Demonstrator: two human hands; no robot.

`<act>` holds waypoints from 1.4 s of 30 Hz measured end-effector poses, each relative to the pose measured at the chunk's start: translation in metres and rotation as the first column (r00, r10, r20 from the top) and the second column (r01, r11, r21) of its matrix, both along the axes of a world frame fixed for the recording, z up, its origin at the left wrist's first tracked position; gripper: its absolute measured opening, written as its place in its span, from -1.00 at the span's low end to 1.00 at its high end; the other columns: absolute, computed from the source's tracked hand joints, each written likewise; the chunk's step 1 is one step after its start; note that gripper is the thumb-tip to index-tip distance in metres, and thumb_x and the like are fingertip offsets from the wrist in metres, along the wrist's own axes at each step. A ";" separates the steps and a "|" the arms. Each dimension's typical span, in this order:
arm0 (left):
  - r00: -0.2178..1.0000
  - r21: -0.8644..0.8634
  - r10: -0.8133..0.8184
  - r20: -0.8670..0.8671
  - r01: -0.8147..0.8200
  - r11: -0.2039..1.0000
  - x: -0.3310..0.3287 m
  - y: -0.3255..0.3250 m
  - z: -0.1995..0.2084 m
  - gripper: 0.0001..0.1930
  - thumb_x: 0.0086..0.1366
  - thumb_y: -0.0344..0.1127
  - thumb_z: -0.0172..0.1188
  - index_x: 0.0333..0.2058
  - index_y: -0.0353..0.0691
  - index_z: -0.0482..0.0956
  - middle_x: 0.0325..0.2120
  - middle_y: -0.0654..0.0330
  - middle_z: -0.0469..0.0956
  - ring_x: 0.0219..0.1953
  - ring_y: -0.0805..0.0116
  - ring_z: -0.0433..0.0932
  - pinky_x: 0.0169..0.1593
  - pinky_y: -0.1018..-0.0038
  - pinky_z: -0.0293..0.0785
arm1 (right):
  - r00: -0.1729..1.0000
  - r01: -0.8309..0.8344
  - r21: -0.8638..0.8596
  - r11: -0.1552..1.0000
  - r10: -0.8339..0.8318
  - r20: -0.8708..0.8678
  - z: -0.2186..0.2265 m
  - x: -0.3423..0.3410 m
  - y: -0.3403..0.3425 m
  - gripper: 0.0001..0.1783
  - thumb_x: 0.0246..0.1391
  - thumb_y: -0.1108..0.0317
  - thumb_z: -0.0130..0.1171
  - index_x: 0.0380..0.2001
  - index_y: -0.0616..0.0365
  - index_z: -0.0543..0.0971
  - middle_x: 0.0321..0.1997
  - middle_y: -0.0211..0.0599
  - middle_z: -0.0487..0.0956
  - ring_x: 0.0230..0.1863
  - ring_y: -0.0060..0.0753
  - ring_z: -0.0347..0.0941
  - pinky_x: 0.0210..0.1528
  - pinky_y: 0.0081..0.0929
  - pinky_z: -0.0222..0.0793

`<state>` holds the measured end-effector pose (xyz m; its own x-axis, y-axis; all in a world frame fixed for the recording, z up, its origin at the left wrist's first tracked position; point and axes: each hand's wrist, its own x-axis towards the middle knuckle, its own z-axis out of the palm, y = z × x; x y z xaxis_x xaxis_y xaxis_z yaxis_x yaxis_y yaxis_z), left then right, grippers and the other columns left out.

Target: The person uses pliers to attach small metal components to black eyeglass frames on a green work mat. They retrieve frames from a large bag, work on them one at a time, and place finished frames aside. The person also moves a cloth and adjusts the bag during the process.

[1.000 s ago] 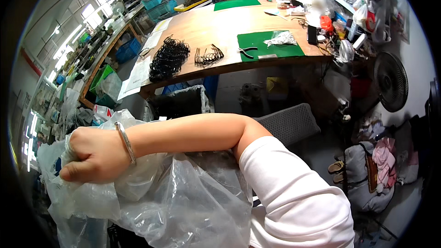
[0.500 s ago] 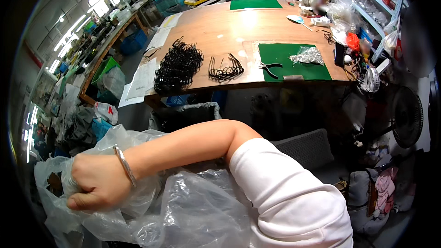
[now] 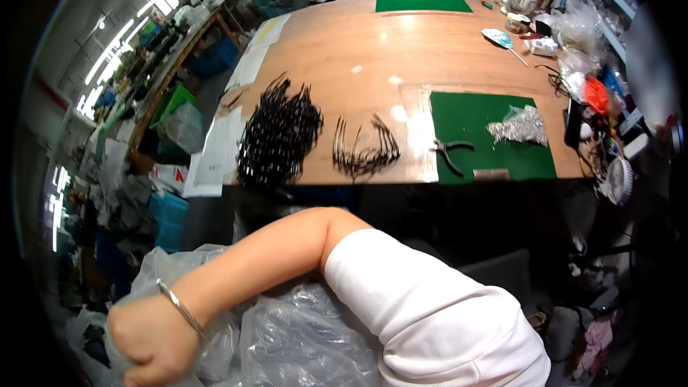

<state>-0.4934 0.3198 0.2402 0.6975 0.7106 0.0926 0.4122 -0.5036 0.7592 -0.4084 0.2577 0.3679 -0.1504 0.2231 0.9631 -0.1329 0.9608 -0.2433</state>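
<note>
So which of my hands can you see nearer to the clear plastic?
Right. Your right hand is curled in a fist at the left part of the clear plastic. Your left hand is out of view, so its place can't be told.

Looks like a large, translucent, colourless plastic bag (image 3: 308, 344), thin and glossy. Shows slack and heavily crumpled, with loose folds and bright creases. Spreads from lower left to lower middle of the head view, running past its bottom edge.
</note>
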 end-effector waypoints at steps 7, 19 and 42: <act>0.969 0.463 -0.133 -0.208 0.218 0.859 0.226 -0.033 0.137 -0.71 0.18 -0.23 -0.04 -0.18 -0.27 0.39 -0.42 0.20 0.41 -0.44 0.48 0.34 -0.42 0.47 0.28 | 0.943 0.332 0.346 0.877 -0.310 -0.120 0.070 0.258 -0.128 -0.53 -0.13 0.20 0.04 -0.97 0.18 0.30 -0.90 -0.17 0.25 -0.85 -0.20 0.20 -0.78 -0.43 0.10; 0.836 0.825 -0.292 -0.464 0.529 0.202 0.536 -0.144 0.289 -0.76 0.19 -0.27 -0.06 -0.21 -0.27 0.40 -0.45 0.21 0.40 -0.47 0.52 0.32 -0.45 0.50 0.26 | -0.022 0.994 0.088 -0.061 -0.921 -0.389 0.017 0.502 -0.432 -0.58 0.04 0.27 -0.07 -0.84 0.13 0.24 -0.83 -0.25 0.18 -0.78 -0.28 0.14 -0.66 -0.38 0.12; 0.814 0.079 -0.390 0.430 0.396 0.915 0.664 -0.073 -0.050 -0.54 0.19 -0.16 0.06 -0.06 -0.34 0.22 -0.13 0.06 0.31 -0.10 0.31 0.30 -0.02 0.41 0.21 | -0.612 0.202 -0.974 -0.104 -0.790 -0.042 -0.279 0.670 -0.421 -0.60 -0.02 0.21 0.04 -0.82 0.22 0.36 -0.78 -0.59 0.27 -0.69 -0.69 0.11 -0.63 -0.50 0.02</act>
<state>0.1704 0.2469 0.1900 0.8101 0.3880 0.4396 -0.1859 -0.5411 0.8202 0.2621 -0.1636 0.0892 0.8736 -0.4866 0.0040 0.0891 0.1519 -0.9844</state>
